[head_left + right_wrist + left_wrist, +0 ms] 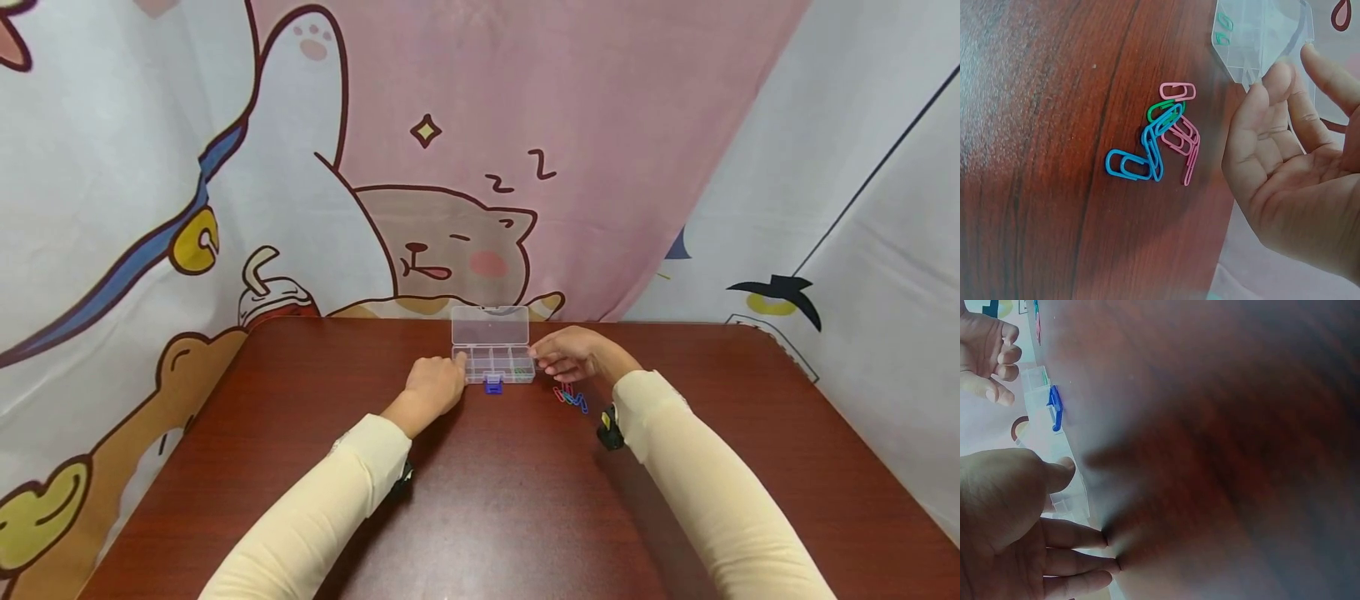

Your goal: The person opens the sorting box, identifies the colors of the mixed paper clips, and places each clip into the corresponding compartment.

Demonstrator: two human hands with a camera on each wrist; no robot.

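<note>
A clear plastic compartment box (480, 377) stands with its lid (490, 326) raised and its blue latch (492, 388) toward me. Green paper clips (520, 372) lie in its front right compartment. My left hand (435, 383) grips the box's left end, thumb on the box and fingers beside its end, some fingertips meeting the table. At the right end hovers my right hand (573, 352), fingers loosely bent, thumb apart; I see nothing between them. Whether its fingertips touch the box I cannot tell. Beside that hand lies a small pile of pink, green and blue paper clips (1169, 125).
The dark red-brown wooden table (495, 500) carries everything. Behind it hangs a cartoon-printed cloth (600, 167), close to the raised lid. A small black device (611, 428) is strapped under the right wrist.
</note>
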